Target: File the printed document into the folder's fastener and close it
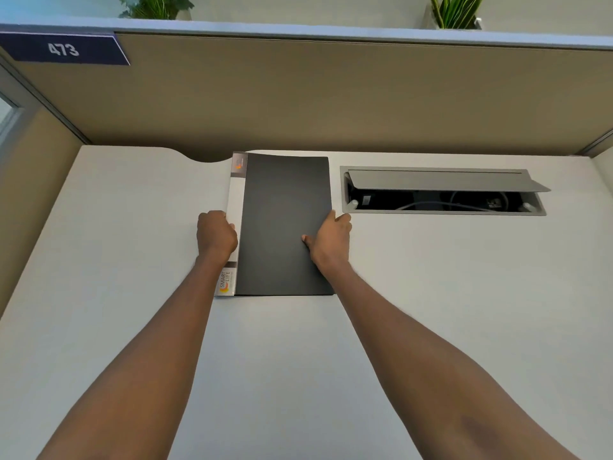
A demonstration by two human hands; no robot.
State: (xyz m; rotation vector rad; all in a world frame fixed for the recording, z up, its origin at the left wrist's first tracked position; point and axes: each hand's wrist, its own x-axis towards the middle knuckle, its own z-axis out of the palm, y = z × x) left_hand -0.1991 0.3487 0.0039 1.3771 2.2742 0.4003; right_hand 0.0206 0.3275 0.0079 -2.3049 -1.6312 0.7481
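Observation:
A dark grey folder with a white spine label lies closed on the white desk, near the far edge. My left hand is curled around the spine side at mid height. My right hand grips the folder's right edge, thumb on top of the cover and fingers at the edge. No printed document shows; what is inside the folder is hidden by the cover.
A cable hatch with its grey lid propped open sits in the desk right of the folder, wires inside. A tan partition with a "473" sign rises behind. Plants stand on top of it.

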